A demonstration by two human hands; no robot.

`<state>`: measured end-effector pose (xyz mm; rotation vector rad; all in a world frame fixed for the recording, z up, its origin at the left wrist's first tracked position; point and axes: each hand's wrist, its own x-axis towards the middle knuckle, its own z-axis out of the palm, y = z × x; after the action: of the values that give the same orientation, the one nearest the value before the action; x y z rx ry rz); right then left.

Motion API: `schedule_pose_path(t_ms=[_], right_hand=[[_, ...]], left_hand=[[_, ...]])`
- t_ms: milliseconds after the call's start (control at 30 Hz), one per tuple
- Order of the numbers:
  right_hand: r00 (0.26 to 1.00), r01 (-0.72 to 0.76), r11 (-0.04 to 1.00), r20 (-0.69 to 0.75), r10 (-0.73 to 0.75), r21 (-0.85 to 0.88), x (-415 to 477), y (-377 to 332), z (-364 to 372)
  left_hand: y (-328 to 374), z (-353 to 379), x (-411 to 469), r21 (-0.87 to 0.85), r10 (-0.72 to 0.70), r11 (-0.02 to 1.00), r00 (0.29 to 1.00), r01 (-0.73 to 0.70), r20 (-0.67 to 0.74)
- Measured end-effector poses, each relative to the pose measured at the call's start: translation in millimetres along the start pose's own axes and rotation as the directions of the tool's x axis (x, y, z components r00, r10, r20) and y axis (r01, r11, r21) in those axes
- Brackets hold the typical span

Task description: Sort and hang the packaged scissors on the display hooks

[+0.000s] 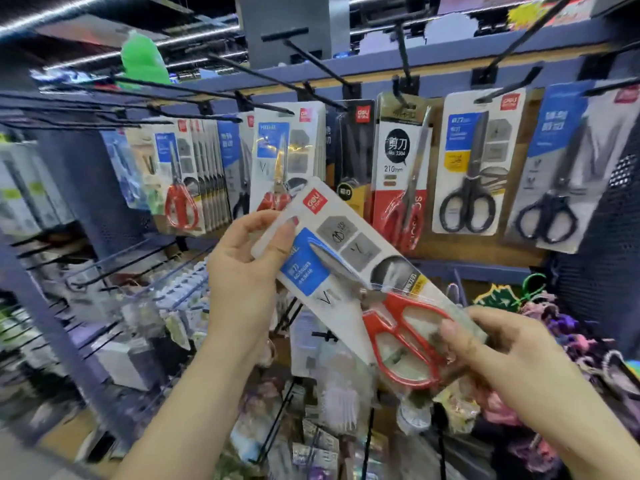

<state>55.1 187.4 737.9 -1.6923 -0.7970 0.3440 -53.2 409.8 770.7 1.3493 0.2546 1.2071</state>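
Right hand (502, 348) and left hand (242, 268) pinch my tilted red-handled scissors pack (346, 268); I should straighten it toward the matching hook (277, 108).

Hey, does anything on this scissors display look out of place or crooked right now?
Only the red-handled scissors pack: it isn't hung, but held slanted between the left hand and right hand. The hanging packs look orderly.

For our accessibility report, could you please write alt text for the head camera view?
A packaged pair of red-handled scissors is held at a tilt: the left hand grips its top end, and the right hand pinches the handle end. Behind it, more packaged scissors hang on black hooks.
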Motion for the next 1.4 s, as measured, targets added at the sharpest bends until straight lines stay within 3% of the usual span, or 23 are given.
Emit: schedule_pose_path(t_ms=[167, 300, 533, 667, 867, 1000, 1133, 1300, 1400], right_hand=[[0.974, -0.019, 0.992, 0.227, -0.009, 0.122, 10, -2, 47], [0.956, -0.049, 0.970, 0.291, -0.023, 0.237, 21, -7, 84], [0.969, 0.067, 0.915, 0.194, -0.155, 0.398, 53, -40, 134], [0.973, 0.088, 0.901, 0.157, -0.169, 0.424, 60, -53, 145], [0.982, 0.076, 0.895, 0.124, -0.144, 0.439, 63, -56, 152], [0.984, 0.073, 0.897, 0.115, -0.135, 0.435, 66, -57, 154], [0.991, 0.047, 0.890, 0.089, -0.098, 0.454, 69, -55, 161], [0.998, 0.048, 0.893, 0.003, -0.055, 0.447, 82, -55, 165], [0.990, 0.120, 0.978, -0.094, -0.105, 0.170, 94, -47, 163]], left_hand=[[12, -20, 28, 0.049, -0.027, 0.998, 0.997, 0.031, -0.067], [41, -21, 58, 0.018, 0.017, 1.000, 0.999, -0.017, 0.030], [84, -17, 119, 0.087, 0.232, 0.964, 0.958, -0.249, 0.170], [85, -18, 141, 0.115, 0.242, 0.957, 0.950, -0.267, 0.196], [84, -19, 152, 0.169, 0.026, 0.983, 0.963, -0.073, 0.267], [91, -17, 155, 0.113, -0.056, 0.993, 0.949, 0.022, 0.310], [81, -13, 159, 0.052, -0.214, 0.977, 0.934, 0.208, 0.286], [44, -35, 130, 0.276, -0.106, 0.961, 0.933, 0.008, 0.344], [14, -44, 120, 0.384, -0.023, 0.919, 0.960, -0.090, 0.280]])
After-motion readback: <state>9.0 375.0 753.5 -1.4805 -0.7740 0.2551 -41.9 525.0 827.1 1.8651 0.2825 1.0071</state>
